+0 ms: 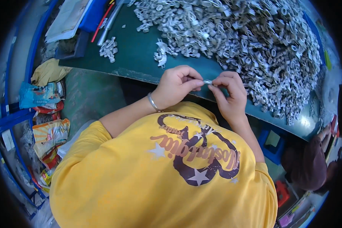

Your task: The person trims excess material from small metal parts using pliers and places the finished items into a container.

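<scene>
Between my two hands, just over the near edge of the green table (136,62), is a small silvery metal piece (207,82). My left hand (177,84), with a bangle on its wrist, pinches one end of it between thumb and forefinger. The thumb and fingers of my right hand (228,93) close on the other end. Fingertips cover much of the piece, so its exact kind is unclear. Beyond my hands spreads a large heap of similar grey metal parts (250,41), many shaped like small loops and rings. A few pieces (161,53) lie apart from the heap near my left hand.
Another small cluster of parts (108,49) sits at the table's left, below a red stick (102,22) and a silvery rod (109,23). A blue bin (70,45) with papers stands at the far left corner. Bags (51,133) fill a blue rack at left. A person's dark sleeve (307,163) shows at right.
</scene>
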The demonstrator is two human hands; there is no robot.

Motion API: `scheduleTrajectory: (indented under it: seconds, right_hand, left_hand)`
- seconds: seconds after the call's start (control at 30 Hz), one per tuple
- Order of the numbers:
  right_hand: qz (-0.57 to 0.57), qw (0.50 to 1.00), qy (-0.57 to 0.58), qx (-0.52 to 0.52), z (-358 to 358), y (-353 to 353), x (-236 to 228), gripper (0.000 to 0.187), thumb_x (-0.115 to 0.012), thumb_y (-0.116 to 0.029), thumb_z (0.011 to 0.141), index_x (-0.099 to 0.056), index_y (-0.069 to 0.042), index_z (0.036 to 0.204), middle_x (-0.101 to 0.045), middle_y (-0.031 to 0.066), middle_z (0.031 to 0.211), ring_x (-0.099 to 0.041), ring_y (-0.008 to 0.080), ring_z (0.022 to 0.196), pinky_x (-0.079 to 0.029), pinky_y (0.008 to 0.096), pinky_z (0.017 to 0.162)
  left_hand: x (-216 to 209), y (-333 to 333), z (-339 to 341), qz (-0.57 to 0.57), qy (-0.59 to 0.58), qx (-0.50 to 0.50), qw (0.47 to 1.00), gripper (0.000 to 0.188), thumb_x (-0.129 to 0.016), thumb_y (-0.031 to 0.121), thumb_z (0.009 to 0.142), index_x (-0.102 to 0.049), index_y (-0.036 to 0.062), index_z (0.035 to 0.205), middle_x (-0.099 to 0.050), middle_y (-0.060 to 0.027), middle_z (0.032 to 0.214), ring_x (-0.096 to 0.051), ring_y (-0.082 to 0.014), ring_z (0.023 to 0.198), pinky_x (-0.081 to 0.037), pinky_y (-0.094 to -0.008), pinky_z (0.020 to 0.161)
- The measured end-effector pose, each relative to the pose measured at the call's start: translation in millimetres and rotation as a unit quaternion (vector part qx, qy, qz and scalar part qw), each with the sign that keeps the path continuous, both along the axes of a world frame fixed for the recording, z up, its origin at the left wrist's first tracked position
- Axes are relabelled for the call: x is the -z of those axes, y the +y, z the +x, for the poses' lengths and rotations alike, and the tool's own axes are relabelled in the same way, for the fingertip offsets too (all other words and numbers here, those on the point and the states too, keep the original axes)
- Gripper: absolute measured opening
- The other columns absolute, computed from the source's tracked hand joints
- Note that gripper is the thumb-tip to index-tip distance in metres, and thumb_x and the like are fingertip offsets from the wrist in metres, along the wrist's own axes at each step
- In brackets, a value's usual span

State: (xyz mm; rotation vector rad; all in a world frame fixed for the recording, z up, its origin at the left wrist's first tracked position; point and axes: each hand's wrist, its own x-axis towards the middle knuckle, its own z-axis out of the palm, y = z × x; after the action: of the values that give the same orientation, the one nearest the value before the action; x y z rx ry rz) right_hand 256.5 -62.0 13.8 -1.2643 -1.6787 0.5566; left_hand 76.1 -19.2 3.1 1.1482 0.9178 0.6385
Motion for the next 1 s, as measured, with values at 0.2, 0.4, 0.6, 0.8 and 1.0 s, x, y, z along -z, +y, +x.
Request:
scheduleTrajectory:
  seconds: [0.2, 0.4, 0.6, 0.8, 1.0]
  right_hand:
    - [0.040, 0.996, -0.079, 0.000, 3, 6, 16, 0.017, -0.068, 0.006, 0.066, -0.059, -0.001, 0.079, -0.056, 0.0120, 0.084, -0.056, 0.0242, 0.072, -0.046, 0.0300, 0.061]
    - [0.098, 0.987, -0.124, 0.003, -1, 12, 10, 0.016, -0.069, 0.003, 0.065, -0.059, -0.002, 0.077, -0.057, 0.0111, 0.086, -0.053, 0.0260, 0.079, -0.043, 0.0329, 0.067]
    - [0.106, 0.991, -0.043, -0.066, -30, 38, -6, 0.020, -0.067, 0.002, 0.070, -0.060, -0.001, 0.089, -0.057, 0.0133, 0.091, -0.056, 0.0288, 0.080, -0.047, 0.0329, 0.069]
    - [-0.035, 0.990, 0.044, -0.127, -55, 57, -24, 0.023, -0.068, -0.006, 0.076, -0.061, -0.001, 0.098, -0.061, 0.0102, 0.087, -0.059, 0.0165, 0.068, -0.047, 0.0240, 0.057]
    - [-0.207, 0.933, 0.264, -0.131, -61, 58, -34, 0.015, -0.068, -0.004, 0.076, -0.064, -0.001, 0.090, -0.063, 0.0031, 0.078, -0.055, 0.0068, 0.063, -0.045, 0.0206, 0.056]
  left_hand:
    - [-4, 7, -16, 0.497, 0.165, -0.105, 0.845, 0.019, -0.073, 0.003, 0.067, -0.060, 0.0033, 0.081, -0.056, -0.0092, 0.087, -0.056, -0.0206, 0.075, -0.046, -0.0266, 0.056]
    - [6, 32, -55, 0.447, 0.393, -0.221, 0.772, 0.039, -0.076, 0.018, 0.064, -0.057, 0.0018, 0.095, -0.052, -0.0154, 0.092, -0.052, -0.0333, 0.086, -0.044, -0.0370, 0.076]
    - [-3, 27, -59, 0.385, 0.314, -0.185, 0.848, 0.027, -0.073, 0.003, 0.066, -0.058, -0.0005, 0.088, -0.058, -0.0104, 0.082, -0.058, -0.0215, 0.069, -0.047, -0.0279, 0.063]
    - [-37, 18, -54, 0.464, 0.184, -0.134, 0.856, 0.018, -0.070, 0.004, 0.073, -0.059, -0.0003, 0.086, -0.060, -0.0105, 0.082, -0.059, -0.0208, 0.072, -0.048, -0.0280, 0.064]
    - [-45, 23, -69, 0.516, 0.231, -0.040, 0.824, 0.017, -0.064, 0.016, 0.080, -0.057, 0.0010, 0.084, -0.054, -0.0119, 0.071, -0.054, -0.0287, 0.063, -0.044, -0.0326, 0.056]
